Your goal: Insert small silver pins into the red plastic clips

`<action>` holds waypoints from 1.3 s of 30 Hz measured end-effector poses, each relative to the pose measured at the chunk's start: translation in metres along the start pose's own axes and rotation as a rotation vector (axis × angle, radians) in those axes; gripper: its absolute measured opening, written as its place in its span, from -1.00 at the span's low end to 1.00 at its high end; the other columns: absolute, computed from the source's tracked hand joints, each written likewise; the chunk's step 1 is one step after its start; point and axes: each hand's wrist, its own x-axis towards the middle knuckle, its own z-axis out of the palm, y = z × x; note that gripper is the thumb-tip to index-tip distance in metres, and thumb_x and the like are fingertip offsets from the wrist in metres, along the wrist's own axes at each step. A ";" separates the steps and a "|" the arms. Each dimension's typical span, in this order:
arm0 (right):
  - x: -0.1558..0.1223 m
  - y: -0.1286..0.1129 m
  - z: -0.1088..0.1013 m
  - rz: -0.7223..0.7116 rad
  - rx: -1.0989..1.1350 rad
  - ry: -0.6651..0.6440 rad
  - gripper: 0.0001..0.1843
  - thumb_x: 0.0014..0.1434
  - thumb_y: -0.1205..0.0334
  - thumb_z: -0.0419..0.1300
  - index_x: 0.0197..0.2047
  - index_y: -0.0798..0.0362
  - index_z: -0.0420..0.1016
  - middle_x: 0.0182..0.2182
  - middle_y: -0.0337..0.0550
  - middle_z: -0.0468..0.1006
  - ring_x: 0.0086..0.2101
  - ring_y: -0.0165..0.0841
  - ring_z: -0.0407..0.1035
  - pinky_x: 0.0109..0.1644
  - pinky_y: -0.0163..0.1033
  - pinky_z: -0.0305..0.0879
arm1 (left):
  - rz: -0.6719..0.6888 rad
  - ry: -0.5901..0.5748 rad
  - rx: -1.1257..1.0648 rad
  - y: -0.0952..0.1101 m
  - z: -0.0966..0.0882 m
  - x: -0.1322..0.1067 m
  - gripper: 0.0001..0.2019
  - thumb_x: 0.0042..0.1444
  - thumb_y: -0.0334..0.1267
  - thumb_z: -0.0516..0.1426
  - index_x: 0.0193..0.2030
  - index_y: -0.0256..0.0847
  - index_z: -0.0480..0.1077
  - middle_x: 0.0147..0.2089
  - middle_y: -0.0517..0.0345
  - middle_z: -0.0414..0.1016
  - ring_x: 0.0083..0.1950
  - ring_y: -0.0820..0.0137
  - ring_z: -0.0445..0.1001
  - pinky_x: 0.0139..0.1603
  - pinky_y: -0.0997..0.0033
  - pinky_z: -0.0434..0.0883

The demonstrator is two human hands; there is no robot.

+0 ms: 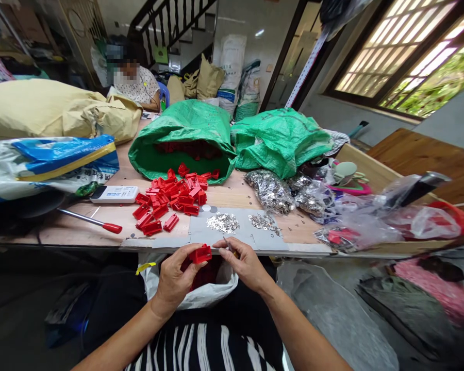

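Note:
My left hand (175,275) pinches a small red plastic part (201,254), shaped like a block with a hollow, between thumb and fingers. Just to the right, my right hand (244,264) is closed around a slim tool (235,253) with a yellowish handle; its exact kind is too small to tell. Both hands hover above an open white sack (216,294) in my lap, with more red parts inside. On the table ahead lies a heap of similar red parts (178,193). Two piles of small metal pieces, a left pile (223,223) and a right pile (263,222), rest on a grey sheet (201,234).
A green sack (193,116) spills red parts; another green sack (278,139) lies beside it. Bags of metal pieces (270,190) sit to the right. At left are a white scale (115,194) and a red-tipped lever (112,227). Another person (139,85) sits across the table.

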 end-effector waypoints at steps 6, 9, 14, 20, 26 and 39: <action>0.004 0.009 0.005 0.068 0.129 -0.007 -0.81 0.16 0.10 0.17 -0.30 0.06 0.36 -0.42 -0.29 0.36 -0.39 -0.45 0.22 -0.28 -0.35 0.18 | 0.046 -0.007 0.029 0.003 -0.002 0.003 -0.75 0.08 -0.30 0.19 -0.06 -0.14 0.44 -0.15 0.10 0.61 -0.16 0.33 0.57 -0.10 0.36 0.49; 0.007 0.009 0.010 0.088 0.129 -0.022 -0.81 0.11 0.12 0.20 -0.33 0.06 0.33 -0.44 -0.31 0.34 -0.40 -0.46 0.19 -0.31 -0.36 0.16 | 0.074 -0.021 0.040 0.003 -0.001 0.002 -0.74 0.09 -0.30 0.18 -0.05 -0.14 0.43 -0.13 0.08 0.60 -0.14 0.31 0.57 -0.09 0.34 0.49; 0.011 0.009 0.015 0.109 0.177 -0.073 -0.79 0.05 0.19 0.22 -0.38 0.05 0.24 -0.49 -0.36 0.25 -0.45 -0.49 0.10 -0.38 -0.38 0.08 | 0.097 -0.038 0.058 0.004 0.003 -0.001 -0.75 0.10 -0.30 0.18 -0.05 -0.12 0.43 -0.13 0.08 0.60 -0.11 0.30 0.56 -0.08 0.33 0.49; 0.007 0.020 0.019 0.193 0.360 -0.129 -0.63 -0.01 0.02 0.28 -0.39 0.04 0.17 -0.54 -0.40 0.18 -0.52 -0.52 0.01 -0.48 -0.40 -0.03 | 0.087 -0.060 0.075 -0.001 0.010 -0.008 -0.75 0.09 -0.30 0.18 -0.05 -0.12 0.43 -0.13 0.09 0.60 -0.13 0.29 0.56 -0.10 0.35 0.48; -0.003 0.021 0.019 0.331 0.599 -0.252 -0.52 -0.05 -0.05 0.32 -0.33 0.01 0.12 -0.59 -0.47 0.16 -0.61 -0.57 -0.01 -0.56 -0.42 -0.10 | 0.022 -0.106 0.039 -0.004 0.010 -0.014 -0.75 0.08 -0.29 0.19 -0.07 -0.14 0.43 -0.14 0.10 0.60 -0.17 0.32 0.57 -0.13 0.38 0.49; -0.007 0.028 0.014 0.432 0.778 -0.341 -0.48 -0.14 0.01 0.38 -0.29 0.02 0.16 -0.57 -0.46 0.19 -0.65 -0.62 0.01 -0.60 -0.45 -0.13 | -0.226 -0.148 -0.400 -0.005 0.010 -0.014 -0.74 0.00 -0.24 0.25 -0.13 -0.18 0.46 -0.12 0.02 0.60 -0.11 0.24 0.57 -0.06 0.27 0.50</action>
